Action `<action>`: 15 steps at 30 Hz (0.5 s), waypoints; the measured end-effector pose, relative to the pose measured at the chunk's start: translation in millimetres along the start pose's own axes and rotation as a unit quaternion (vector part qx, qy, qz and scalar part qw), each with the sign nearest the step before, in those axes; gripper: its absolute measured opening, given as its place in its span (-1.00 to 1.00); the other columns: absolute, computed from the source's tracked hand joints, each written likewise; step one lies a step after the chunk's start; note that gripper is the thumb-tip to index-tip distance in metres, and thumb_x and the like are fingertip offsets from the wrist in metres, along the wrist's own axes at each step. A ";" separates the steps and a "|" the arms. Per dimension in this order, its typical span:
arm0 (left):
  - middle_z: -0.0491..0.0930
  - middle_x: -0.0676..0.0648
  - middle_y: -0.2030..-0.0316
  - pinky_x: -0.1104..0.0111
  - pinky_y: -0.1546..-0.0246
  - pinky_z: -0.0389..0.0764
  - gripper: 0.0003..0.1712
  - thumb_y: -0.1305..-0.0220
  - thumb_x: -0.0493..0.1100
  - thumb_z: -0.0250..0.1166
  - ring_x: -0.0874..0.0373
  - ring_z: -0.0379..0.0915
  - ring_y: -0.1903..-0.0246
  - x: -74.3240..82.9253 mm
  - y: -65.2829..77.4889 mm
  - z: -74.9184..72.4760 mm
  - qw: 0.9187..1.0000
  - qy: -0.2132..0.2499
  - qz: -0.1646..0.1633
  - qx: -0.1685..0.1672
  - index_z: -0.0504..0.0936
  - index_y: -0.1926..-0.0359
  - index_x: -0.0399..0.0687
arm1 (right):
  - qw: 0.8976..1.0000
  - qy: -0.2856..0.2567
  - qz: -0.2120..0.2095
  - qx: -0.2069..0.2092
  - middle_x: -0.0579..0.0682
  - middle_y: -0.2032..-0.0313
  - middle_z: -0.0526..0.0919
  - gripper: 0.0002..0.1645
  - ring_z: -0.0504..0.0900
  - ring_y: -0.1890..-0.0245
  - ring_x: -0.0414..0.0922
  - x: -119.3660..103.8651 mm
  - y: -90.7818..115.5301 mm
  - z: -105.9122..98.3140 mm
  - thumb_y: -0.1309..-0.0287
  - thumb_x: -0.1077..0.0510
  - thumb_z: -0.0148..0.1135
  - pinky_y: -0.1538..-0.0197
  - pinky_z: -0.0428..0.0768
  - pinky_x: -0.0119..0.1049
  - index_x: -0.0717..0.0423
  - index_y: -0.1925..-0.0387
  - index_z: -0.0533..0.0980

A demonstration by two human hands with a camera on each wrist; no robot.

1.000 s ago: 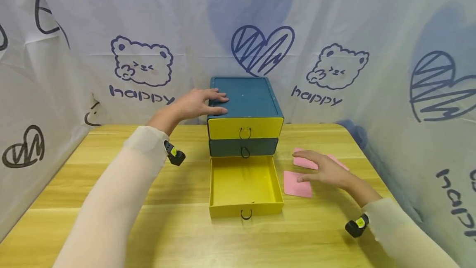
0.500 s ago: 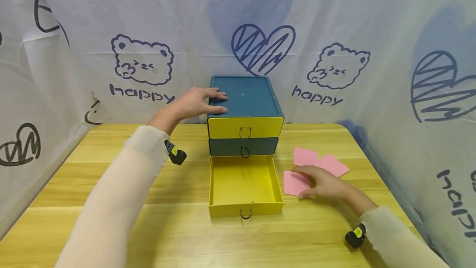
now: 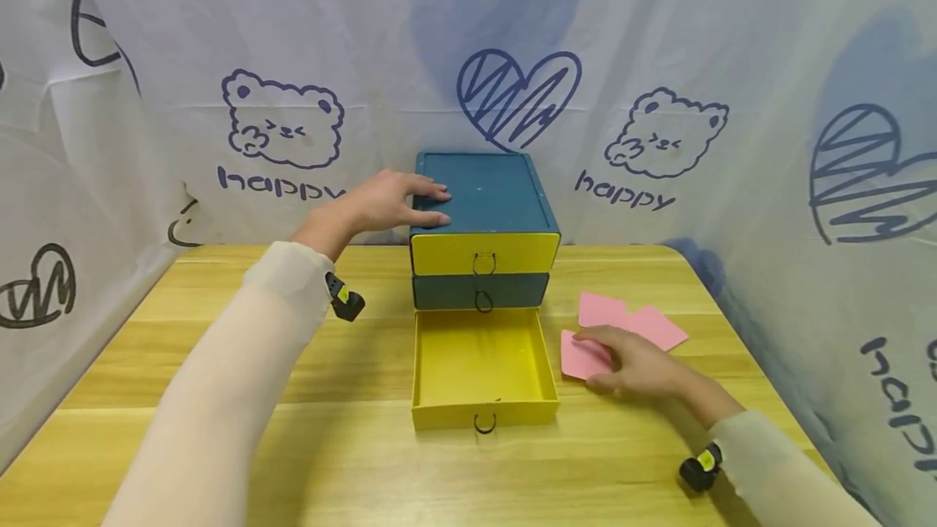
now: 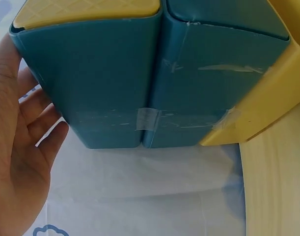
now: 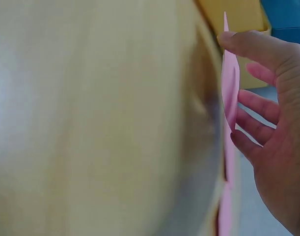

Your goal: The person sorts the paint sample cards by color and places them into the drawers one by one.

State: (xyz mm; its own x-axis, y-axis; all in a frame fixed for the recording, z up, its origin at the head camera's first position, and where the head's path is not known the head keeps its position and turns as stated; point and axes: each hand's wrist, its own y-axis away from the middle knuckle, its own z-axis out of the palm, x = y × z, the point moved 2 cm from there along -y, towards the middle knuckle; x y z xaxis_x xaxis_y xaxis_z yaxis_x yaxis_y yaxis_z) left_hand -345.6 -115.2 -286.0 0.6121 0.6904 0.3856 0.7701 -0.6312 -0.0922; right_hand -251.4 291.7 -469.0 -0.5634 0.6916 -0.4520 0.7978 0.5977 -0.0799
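Note:
A small teal drawer cabinet [image 3: 486,189] with a yellow top drawer front [image 3: 450,254] stands at the table's back. Its bottom yellow drawer [image 3: 485,415] is pulled out, with nothing large inside. My left hand [image 3: 384,202] rests on the left of the cabinet's top, fingers extended; in the left wrist view the hand [image 4: 29,132] lies along the cabinet's edge. To the right of the drawer, my right hand [image 3: 637,360] pinches a pink square card [image 3: 581,354] between thumb and fingers. In the right wrist view this card [image 5: 230,91] bows slightly.
Two more pink cards [image 3: 603,310] lie just behind the right hand, close together on the wooden table [image 3: 351,446]. A printed white curtain [image 3: 388,39] hangs behind and at both sides.
My right hand has come down from above the cards, taken hold of the nearest pink card by its edges and tilted it slightly. The left hand stays on the cabinet.

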 end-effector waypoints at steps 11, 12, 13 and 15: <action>0.36 0.00 -0.35 0.03 -0.30 0.28 -0.27 -0.26 0.34 0.22 0.00 0.21 -0.34 -3.8 1.1 0.6 1.000 0.001 0.007 0.011 0.47 -0.34 0.11 | 0.998 -0.024 -0.055 0.026 0.00 -0.28 0.46 -0.33 0.34 -0.32 0.09 -43.6 -12.1 -30.1 -0.11 -0.09 0.42 -0.29 0.32 0.15 -0.01 -0.25 0.51; 0.35 0.00 -0.35 0.03 -0.30 0.28 -0.26 -0.26 0.34 0.22 0.00 0.21 -0.34 -3.8 0.9 0.6 1.000 0.002 0.006 0.010 0.46 -0.34 0.11 | 0.998 -0.027 -0.061 0.021 0.00 -0.29 0.45 -0.33 0.33 -0.33 0.09 -49.0 -14.1 -30.6 -0.12 -0.10 0.41 -0.29 0.32 0.16 -0.02 -0.25 0.51; 0.34 -0.01 -0.36 0.03 -0.30 0.28 -0.27 -0.26 0.33 0.22 -0.01 0.21 -0.35 -3.5 0.6 0.6 1.000 0.004 0.006 0.009 0.46 -0.35 0.11 | 0.997 -0.028 -0.067 0.017 -0.01 -0.30 0.45 -0.34 0.32 -0.33 0.09 -54.2 -16.2 -30.9 -0.13 -0.10 0.40 -0.29 0.30 0.16 -0.02 -0.25 0.51; 0.33 -0.03 -0.37 0.02 -0.30 0.28 -0.27 -0.27 0.32 0.22 -0.02 0.20 -0.35 -3.2 -0.1 0.6 1.000 0.007 0.008 0.006 0.45 -0.35 0.10 | 0.996 -0.024 -0.081 0.007 -0.02 -0.30 0.44 -0.35 0.32 -0.34 0.07 -64.9 -20.6 -30.0 -0.13 -0.10 0.40 -0.30 0.30 0.16 -0.03 -0.24 0.51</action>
State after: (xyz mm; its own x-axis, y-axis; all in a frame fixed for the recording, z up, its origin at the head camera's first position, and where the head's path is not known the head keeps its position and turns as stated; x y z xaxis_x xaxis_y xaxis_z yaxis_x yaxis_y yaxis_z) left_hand -347.5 -117.1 -287.7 0.6217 0.6758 0.3960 0.7628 -0.6373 -0.1099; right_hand -237.7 246.7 -411.3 -0.6745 0.5655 -0.4746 0.7000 0.6941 -0.1680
